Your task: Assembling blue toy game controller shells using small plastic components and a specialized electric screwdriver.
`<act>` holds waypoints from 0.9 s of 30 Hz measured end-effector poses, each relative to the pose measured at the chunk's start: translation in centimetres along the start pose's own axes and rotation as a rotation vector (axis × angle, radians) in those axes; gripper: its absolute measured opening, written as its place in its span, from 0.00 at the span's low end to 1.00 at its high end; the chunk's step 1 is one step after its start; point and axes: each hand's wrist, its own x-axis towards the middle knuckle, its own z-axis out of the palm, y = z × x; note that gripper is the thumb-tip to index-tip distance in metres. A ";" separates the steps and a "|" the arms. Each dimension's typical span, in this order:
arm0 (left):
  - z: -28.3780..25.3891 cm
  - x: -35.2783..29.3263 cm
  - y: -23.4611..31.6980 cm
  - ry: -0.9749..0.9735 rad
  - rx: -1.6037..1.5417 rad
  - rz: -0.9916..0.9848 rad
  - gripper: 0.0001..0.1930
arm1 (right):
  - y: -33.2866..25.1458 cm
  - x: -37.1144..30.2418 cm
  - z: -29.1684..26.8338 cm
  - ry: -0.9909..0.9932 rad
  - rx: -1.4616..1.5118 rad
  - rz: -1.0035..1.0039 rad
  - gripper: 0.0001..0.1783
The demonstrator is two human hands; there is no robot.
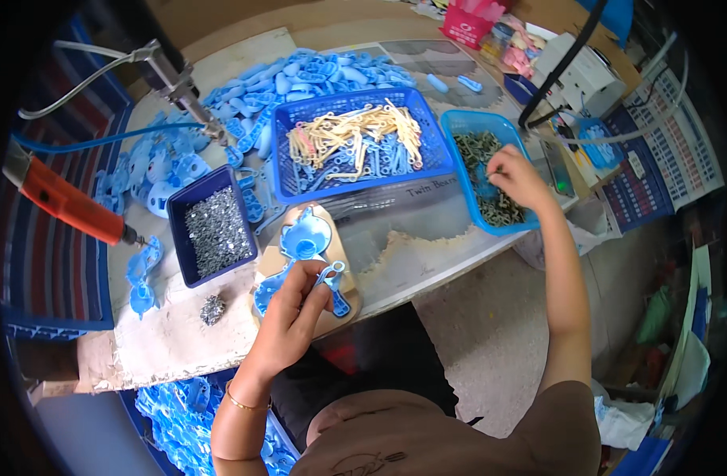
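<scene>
Blue rod [327, 272] (one end hidden) sits in left hand [293, 317].

We hold our left hand [296, 313] near our body and reach our right hand [520, 178] farther out.
Our left forearm [240, 428] angles up from the lower edge of our view, thumb [314, 308] and left fingers [300, 278] pinched together. Our right arm [568, 293] stretches forward, wrist [546, 208] bent inward, right fingers [502, 160] curled downward; whether their tips meet we cannot tell.
</scene>
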 end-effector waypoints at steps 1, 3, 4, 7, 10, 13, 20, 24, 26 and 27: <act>-0.1 -0.1 0.3 0.012 0.004 -0.029 0.07 | 0.3 0.0 -0.2 0.098 0.098 0.018 0.07; -0.3 -0.3 0.6 0.039 0.042 -0.031 0.07 | -2.1 0.5 -0.4 0.101 0.368 0.048 0.07; -0.4 -0.3 0.6 0.053 0.080 -0.032 0.07 | -4.0 0.6 -0.6 0.104 0.637 0.092 0.07; -0.7 -0.3 0.5 0.054 0.141 -0.097 0.08 | -14.1 0.6 0.4 -0.205 0.794 -0.070 0.09; -0.1 -0.4 0.3 0.067 0.077 0.013 0.08 | -20.7 0.2 3.5 -0.258 0.716 -0.341 0.06; -0.5 -0.6 0.7 0.068 0.040 0.000 0.06 | -23.4 0.2 5.6 -0.374 1.008 -0.248 0.06; -1.1 -1.4 -0.5 0.166 0.131 0.052 0.08 | -25.7 0.8 6.4 -0.673 1.135 0.033 0.09; -1.1 -1.6 -1.1 0.233 0.309 0.096 0.10 | -26.8 0.4 6.2 -0.598 1.028 0.034 0.08; -1.1 -1.7 -1.4 0.262 0.403 0.112 0.11 | -27.4 0.0 6.1 -0.547 0.983 0.043 0.08; -1.1 -1.7 -1.5 0.282 0.448 0.133 0.11 | -27.7 -0.3 6.1 -0.515 0.946 0.037 0.07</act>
